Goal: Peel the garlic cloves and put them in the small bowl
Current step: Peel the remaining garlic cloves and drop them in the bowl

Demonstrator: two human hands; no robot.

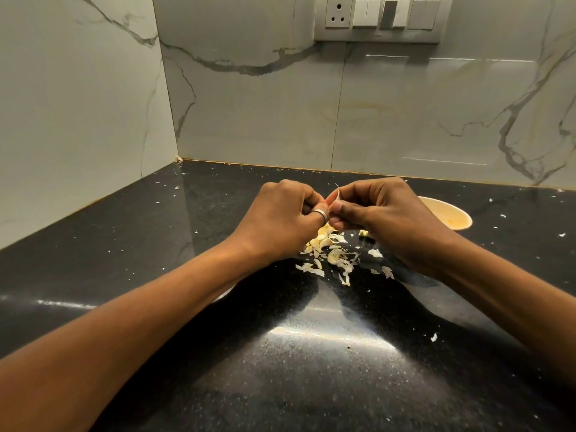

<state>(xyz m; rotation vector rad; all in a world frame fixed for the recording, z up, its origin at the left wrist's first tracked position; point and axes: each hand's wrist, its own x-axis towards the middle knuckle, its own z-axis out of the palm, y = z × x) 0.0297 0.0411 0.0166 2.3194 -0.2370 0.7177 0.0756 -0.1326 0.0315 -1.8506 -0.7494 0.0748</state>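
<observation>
My left hand [282, 218] and my right hand [383, 213] meet above the black counter, fingers curled, and together pinch a garlic clove [334, 201] whose papery skin sticks up between them. The clove itself is mostly hidden by my fingertips. A ring sits on my left hand. Below the hands lies a heap of garlic peels and cloves [332, 255]. The small cream bowl [455, 218] stands just behind my right hand, partly hidden by it.
The black speckled counter [280, 353] runs into a corner of marble-look wall tiles on the left and behind. Small peel flakes are scattered over it. A switch panel with a socket [378, 17] sits high on the back wall.
</observation>
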